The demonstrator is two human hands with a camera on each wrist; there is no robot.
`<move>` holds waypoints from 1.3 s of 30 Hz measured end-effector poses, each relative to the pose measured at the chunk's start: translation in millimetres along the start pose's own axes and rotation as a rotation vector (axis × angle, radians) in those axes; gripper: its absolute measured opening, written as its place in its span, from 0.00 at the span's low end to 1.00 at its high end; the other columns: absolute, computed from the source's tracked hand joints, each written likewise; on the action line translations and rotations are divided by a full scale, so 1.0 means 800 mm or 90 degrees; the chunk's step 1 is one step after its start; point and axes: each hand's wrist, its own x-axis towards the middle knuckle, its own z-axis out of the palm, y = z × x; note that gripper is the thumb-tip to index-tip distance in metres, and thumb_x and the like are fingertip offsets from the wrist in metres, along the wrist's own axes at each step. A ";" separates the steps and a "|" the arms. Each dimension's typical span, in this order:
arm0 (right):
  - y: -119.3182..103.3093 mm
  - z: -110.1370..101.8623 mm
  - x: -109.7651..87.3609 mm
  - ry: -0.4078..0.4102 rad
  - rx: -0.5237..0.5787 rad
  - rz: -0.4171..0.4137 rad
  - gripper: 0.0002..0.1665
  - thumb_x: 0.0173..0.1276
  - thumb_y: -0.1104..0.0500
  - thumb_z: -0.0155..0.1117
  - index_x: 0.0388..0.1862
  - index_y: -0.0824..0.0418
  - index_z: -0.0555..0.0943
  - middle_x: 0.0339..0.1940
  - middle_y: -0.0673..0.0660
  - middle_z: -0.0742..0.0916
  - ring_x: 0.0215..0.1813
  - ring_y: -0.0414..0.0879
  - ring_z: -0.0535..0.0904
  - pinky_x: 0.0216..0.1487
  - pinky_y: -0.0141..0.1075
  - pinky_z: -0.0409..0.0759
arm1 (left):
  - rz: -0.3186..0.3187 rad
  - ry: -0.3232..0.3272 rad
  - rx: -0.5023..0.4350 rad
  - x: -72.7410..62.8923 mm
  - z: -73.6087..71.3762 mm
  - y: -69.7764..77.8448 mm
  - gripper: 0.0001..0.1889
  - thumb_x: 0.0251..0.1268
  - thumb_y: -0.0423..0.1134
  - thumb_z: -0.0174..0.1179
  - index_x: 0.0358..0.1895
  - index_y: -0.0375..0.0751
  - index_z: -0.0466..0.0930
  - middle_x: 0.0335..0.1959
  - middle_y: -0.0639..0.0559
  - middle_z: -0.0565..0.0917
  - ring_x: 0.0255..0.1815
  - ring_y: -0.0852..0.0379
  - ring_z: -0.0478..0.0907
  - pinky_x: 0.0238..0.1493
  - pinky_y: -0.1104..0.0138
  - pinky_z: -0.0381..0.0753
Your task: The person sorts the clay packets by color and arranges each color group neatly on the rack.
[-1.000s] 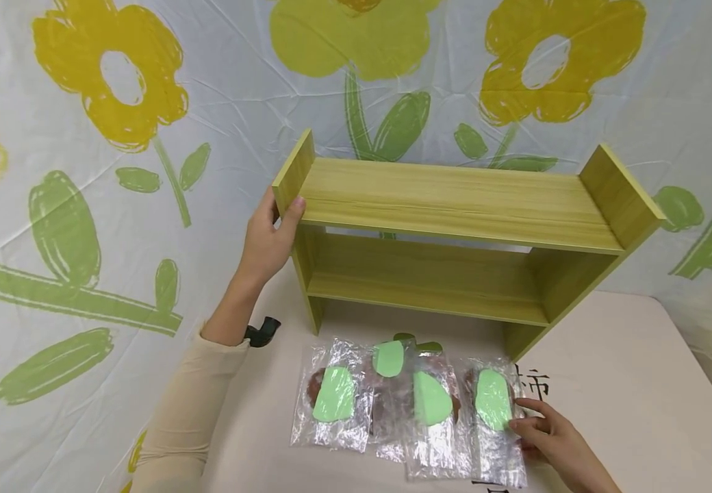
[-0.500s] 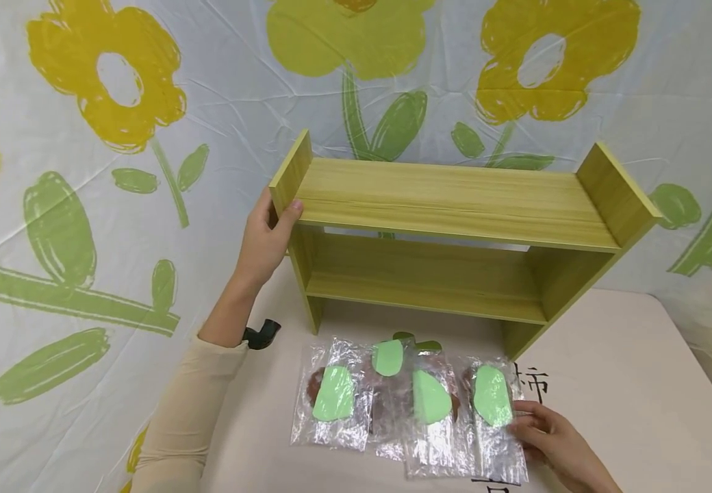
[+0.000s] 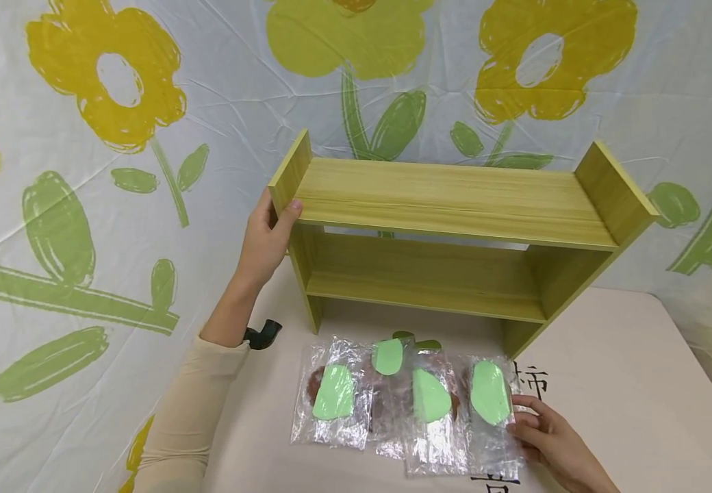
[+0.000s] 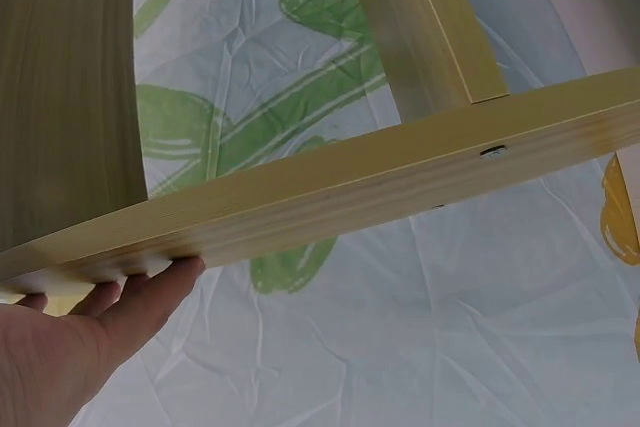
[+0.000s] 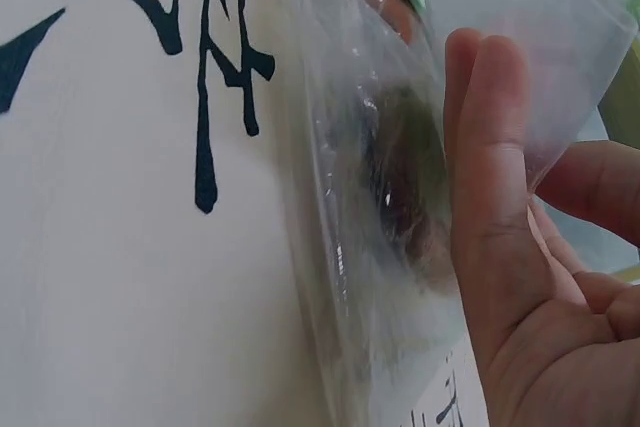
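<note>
My left hand [image 3: 263,239] grips the upper left side panel of a two-tier wooden shelf [image 3: 454,198], thumb over the front of the top board. In the left wrist view its fingers [image 4: 150,312] lie against the panel's outer face. My right hand [image 3: 553,441] pinches the right edge of a clear plastic bag [image 3: 496,452], the rightmost in a row. A pale green oval [image 3: 489,394] shows on this bag. From the right wrist, the raised film [image 5: 570,57] passes between thumb and fingers, with something brownish inside the bag [image 5: 400,187].
Several similar bags [image 3: 334,431] overlap to the left, in front of the shelf. A black curved object [image 3: 263,334] lies near my left forearm. The pale table cover [image 3: 615,363] bears black printed characters [image 3: 531,381]. A flower-printed cloth [image 3: 220,89] hangs behind.
The rightmost bag and its green oval have shifted slightly up and left, and its right side looks more raised. My right hand has moved a little with it; the left keeps its hold.
</note>
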 end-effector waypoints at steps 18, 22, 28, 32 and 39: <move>-0.029 0.046 0.028 -0.063 -0.016 -0.069 0.22 0.74 0.68 0.58 0.64 0.56 0.71 0.41 0.51 0.84 0.34 0.37 0.78 0.34 0.31 0.80 | 0.002 0.000 -0.011 -0.001 -0.001 -0.002 0.24 0.79 0.48 0.52 0.72 0.47 0.66 0.55 0.44 0.76 0.53 0.49 0.75 0.54 0.50 0.76; -0.036 0.061 0.040 -0.107 -0.002 -0.088 0.23 0.75 0.69 0.56 0.66 0.60 0.69 0.40 0.51 0.84 0.33 0.37 0.75 0.32 0.29 0.75 | 0.002 -0.001 -0.020 -0.001 -0.001 0.000 0.23 0.79 0.47 0.53 0.71 0.46 0.66 0.54 0.44 0.76 0.53 0.49 0.75 0.53 0.50 0.76; -0.042 0.088 0.058 -0.161 0.001 -0.146 0.25 0.74 0.72 0.56 0.66 0.72 0.63 0.40 0.53 0.84 0.30 0.37 0.72 0.29 0.29 0.71 | 0.001 -0.005 -0.019 -0.001 -0.002 -0.001 0.23 0.78 0.47 0.53 0.71 0.47 0.66 0.55 0.44 0.76 0.53 0.48 0.75 0.54 0.51 0.76; -0.050 0.110 0.068 -0.148 -0.036 -0.140 0.27 0.72 0.70 0.60 0.67 0.73 0.64 0.42 0.56 0.84 0.31 0.37 0.75 0.30 0.29 0.74 | 0.005 -0.003 -0.014 -0.001 -0.003 -0.001 0.24 0.78 0.48 0.53 0.72 0.48 0.66 0.55 0.44 0.76 0.54 0.48 0.75 0.54 0.52 0.76; -0.059 0.146 0.087 -0.212 -0.040 -0.150 0.26 0.72 0.70 0.60 0.66 0.72 0.65 0.42 0.60 0.83 0.30 0.37 0.74 0.29 0.28 0.72 | 0.002 -0.002 -0.006 -0.002 -0.002 0.000 0.25 0.78 0.50 0.53 0.72 0.51 0.66 0.57 0.45 0.76 0.55 0.49 0.75 0.54 0.51 0.76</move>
